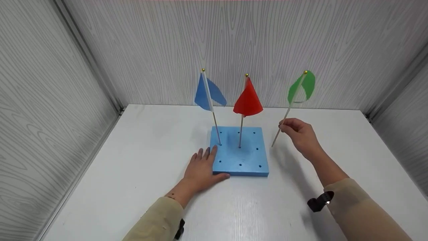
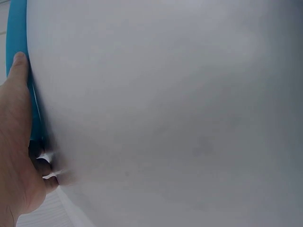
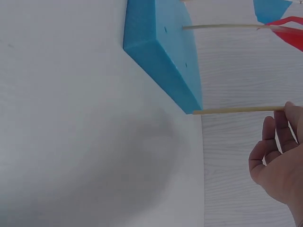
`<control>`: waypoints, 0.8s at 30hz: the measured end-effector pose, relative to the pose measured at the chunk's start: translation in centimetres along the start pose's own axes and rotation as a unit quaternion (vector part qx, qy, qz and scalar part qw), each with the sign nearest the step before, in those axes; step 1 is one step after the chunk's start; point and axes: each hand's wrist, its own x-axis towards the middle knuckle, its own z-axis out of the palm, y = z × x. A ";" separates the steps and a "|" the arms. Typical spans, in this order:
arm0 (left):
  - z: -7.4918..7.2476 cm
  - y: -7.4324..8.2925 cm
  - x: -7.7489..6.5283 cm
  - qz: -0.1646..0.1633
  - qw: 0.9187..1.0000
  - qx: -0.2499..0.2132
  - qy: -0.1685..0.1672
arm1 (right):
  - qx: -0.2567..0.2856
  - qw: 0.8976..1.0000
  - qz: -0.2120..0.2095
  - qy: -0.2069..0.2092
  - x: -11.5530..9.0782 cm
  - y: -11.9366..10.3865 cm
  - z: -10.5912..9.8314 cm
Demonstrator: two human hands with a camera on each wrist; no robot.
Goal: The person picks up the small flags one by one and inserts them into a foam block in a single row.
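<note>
A light-blue square block [image 1: 230,167] with several small holes lies on the white table. A blue flag [image 1: 201,95] stands in a hole near its left side, tilted left. Upright in the middle hole is a red flag [image 1: 248,100]. My right hand [image 1: 302,137] pinches the wooden stick [image 3: 236,110] of a green flag [image 1: 310,83] between thumb and fingertips. That stick's bottom end is free, to the right of the block. Along the block's left edge, my left hand [image 1: 200,172] rests with fingers straight, its thumb [image 2: 18,66] touching the front side.
The white table [image 1: 147,150] spreads around the block. Wood-grain panels rise at the back [image 1: 160,50], the left [image 1: 43,117] and the right [image 1: 401,87]. Both forearms wear beige sleeves with black straps.
</note>
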 end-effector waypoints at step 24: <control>0.2 -0.3 -0.1 -0.001 1.000 0.002 0.007 | -0.006 1.000 -0.030 -0.001 1.0 -0.4 4.9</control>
